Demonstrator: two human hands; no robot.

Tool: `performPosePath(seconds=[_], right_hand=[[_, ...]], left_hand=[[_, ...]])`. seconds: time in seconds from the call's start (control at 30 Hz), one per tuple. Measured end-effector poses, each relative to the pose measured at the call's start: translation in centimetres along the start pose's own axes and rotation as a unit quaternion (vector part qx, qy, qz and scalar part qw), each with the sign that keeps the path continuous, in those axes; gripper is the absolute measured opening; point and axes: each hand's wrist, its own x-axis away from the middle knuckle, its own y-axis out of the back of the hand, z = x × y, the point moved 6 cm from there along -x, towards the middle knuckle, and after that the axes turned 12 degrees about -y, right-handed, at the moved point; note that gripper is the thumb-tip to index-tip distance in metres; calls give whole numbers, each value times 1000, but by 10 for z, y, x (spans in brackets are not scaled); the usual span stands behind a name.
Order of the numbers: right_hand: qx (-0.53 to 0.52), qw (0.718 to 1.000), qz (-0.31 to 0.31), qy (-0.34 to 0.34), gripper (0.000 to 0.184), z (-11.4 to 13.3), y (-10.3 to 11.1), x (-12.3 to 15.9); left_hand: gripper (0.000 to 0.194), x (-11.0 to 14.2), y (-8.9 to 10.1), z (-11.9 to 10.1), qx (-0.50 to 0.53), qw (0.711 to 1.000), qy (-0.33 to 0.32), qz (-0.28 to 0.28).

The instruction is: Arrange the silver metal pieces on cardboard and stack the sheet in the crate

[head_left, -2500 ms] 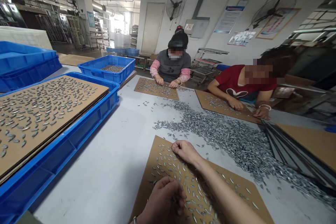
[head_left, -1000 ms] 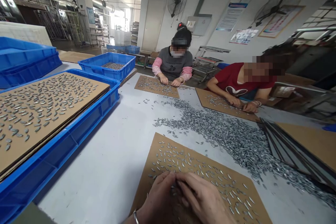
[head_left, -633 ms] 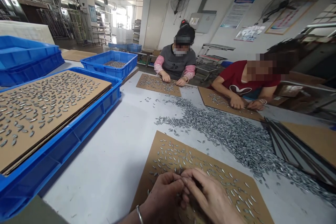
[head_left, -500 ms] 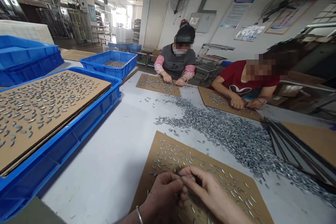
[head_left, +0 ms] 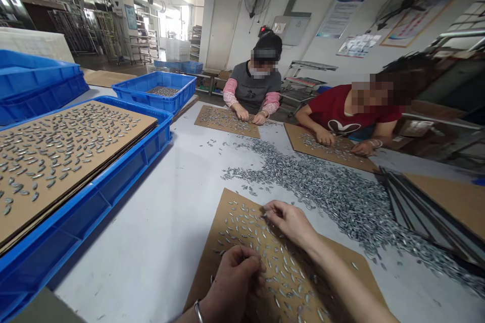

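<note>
A brown cardboard sheet (head_left: pixel 231 282) lies in front of me, dotted with several small silver metal pieces (head_left: pixel 246 227). My left hand (head_left: pixel 235 280) rests curled on its near part, fingertips pinched together on pieces that I cannot make out. My right hand (head_left: pixel 290 222) reaches across to the sheet's far edge, fingers bent and pinching at a small metal piece there. A long heap of the same silver pieces (head_left: pixel 333 192) runs over the white table just beyond.
A blue crate (head_left: pixel 113 186) with a piece-covered cardboard sheet stands at left, more blue crates (head_left: pixel 159 92) behind it. Two other people sit across the table, hands on their own cardboard sheets (head_left: pixel 227 121) (head_left: pixel 329 154). Stacked cardboard sheets (head_left: pixel 447 207) lie at right.
My right hand has left my left hand and stretched forward to the sheet's far edge. The left hand has stayed low on the sheet. The person in red moved a hand leftward.
</note>
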Motion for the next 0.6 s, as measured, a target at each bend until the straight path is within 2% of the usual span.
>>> performPosePath(seconds=[0.13,0.37,0.47,0.6], right_hand=[[55,998,12,18,21,0,-14,-29],[91,995,48,-2,32,2,-28,-41],[100,994,44,-21,32,2,-27,-46],[107,994,-17,-29,37,8,-10,-34]], left_hand=[[24,0,0,4,8,1000,25,13],[30,0,-1,7,32,998,46,21],[32,0,-1,5,40,998,51,19],[38,-1,-1,0,59,997,40,5]])
